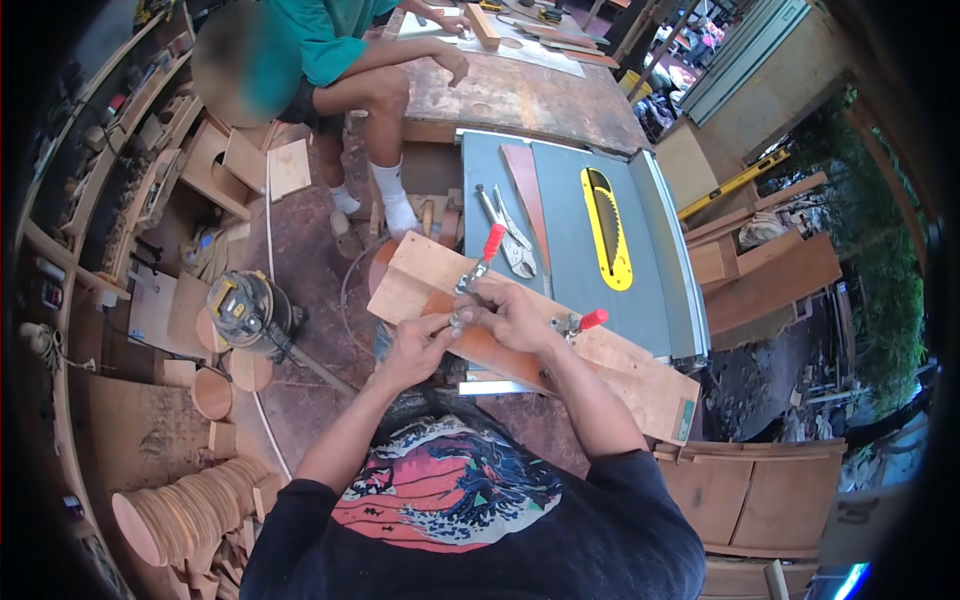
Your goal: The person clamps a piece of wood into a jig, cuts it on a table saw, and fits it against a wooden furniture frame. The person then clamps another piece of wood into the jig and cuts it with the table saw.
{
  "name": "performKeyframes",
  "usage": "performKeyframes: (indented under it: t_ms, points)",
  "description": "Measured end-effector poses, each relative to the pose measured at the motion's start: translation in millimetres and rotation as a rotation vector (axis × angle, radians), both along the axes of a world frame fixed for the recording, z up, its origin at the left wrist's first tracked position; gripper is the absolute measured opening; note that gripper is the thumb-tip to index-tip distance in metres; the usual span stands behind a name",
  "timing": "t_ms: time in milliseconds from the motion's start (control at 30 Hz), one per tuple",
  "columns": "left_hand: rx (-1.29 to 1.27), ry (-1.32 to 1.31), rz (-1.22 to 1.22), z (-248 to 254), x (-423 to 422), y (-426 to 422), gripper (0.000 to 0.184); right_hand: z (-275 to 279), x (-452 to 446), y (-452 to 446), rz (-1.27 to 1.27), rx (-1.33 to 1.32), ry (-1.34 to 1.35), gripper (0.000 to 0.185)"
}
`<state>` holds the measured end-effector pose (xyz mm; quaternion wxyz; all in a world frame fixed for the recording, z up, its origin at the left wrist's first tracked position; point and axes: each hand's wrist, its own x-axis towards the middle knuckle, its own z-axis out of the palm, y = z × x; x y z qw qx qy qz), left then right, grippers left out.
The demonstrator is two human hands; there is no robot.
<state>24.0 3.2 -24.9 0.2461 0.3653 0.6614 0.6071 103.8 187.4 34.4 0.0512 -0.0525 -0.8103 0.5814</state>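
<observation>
Board (pixel 640 385) at and right of frame centre, likely stiff, fairly heavy, best held by its ends; clamp (pixel 491 249) near centre looks rigid, gripped by its red handle; left hand (pixel 418 352) and right hand (pixel 514 318) curl closely below it, hold unclear.

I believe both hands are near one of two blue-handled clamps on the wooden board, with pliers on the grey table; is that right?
The head view shows red handles, not blue; the left hand and right hand are near one clamp on the board, with pliers on the table.
</observation>
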Motion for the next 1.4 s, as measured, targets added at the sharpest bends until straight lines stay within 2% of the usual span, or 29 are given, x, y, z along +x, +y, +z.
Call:
performKeyframes:
  t_ms: [133,233,333,433,500,600,733,800,867,967,1067,1167,1267,1300,1400]
  points:
    - [0.025,0.2,0.116,9.8,6.8,1.6,0.021,-0.7,-1.7,3.1,0.038,0.001,0.005,0.017]
    - [0.04,0.369,0.211,8.7,14.4,5.1,0.019,26.1,4.8,-7.5,-0.032,0.114,-0.057,0.018]
    - [0.088,0.494,0.284,1.5,18.9,8.6,0.019,6.5,6.3,-11.3,-0.119,0.055,-0.072,0.019]
    - [0.07,0.586,0.339,1.2,23.2,10.5,0.019,0.5,7.3,-15.1,-0.143,0.1,0.015,0.018]
    - [0.065,0.646,0.38,-2.5,25.7,12.3,0.019,-0.1,8.4,-14.0,-0.13,0.168,-0.045,0.021]
    - [0.091,0.62,0.332,-2.4,19.6,9.3,0.022,11.4,12.2,-16.5,-0.131,0.234,-0.005,0.023]
    - [0.013,0.129,0.129,9.6,10.2,-1.5,0.028,31.0,31.7,-7.0,-0.168,0.415,0.171,0.032]
    - [0.056,-0.072,0.006,6.4,3.1,-2.4,0.03,36.1,43.7,1.9,-0.126,0.403,-0.037,0.032]
    - [-0.057,-0.118,-0.08,14.9,-1.9,-4.3,0.028,23.8,49.2,12.4,-0.043,0.386,-0.175,0.032]
    - [-0.079,-0.1,-0.114,7.9,-6.0,0.3,0.028,10.1,47.1,3.8,-0.062,0.32,-0.033,0.032]
    - [-0.063,-0.082,-0.135,-1.2,-10.6,0.5,0.03,9.9,39.3,3.0,-0.04,0.332,-0.028,0.033]
    - [-0.059,-0.12,-0.21,-1.4,-17.1,3.6,0.03,23.9,35.5,10.2,0.046,0.471,0.013,0.035]
    - [-0.153,-0.154,-0.261,5.1,-20.7,1.6,0.027,39.2,28.5,3.7,0.072,0.585,-0.11,0.035]
    - [-0.201,-0.163,-0.273,6.9,-20.6,-0.3,0.027,43.5,28.3,-1.3,0.029,0.562,-0.127,0.035]
    - [-0.094,-0.253,-0.285,-3.9,-20.1,1.6,0.033,41.2,34.5,-12.9,-0.093,0.436,-0.147,0.033]
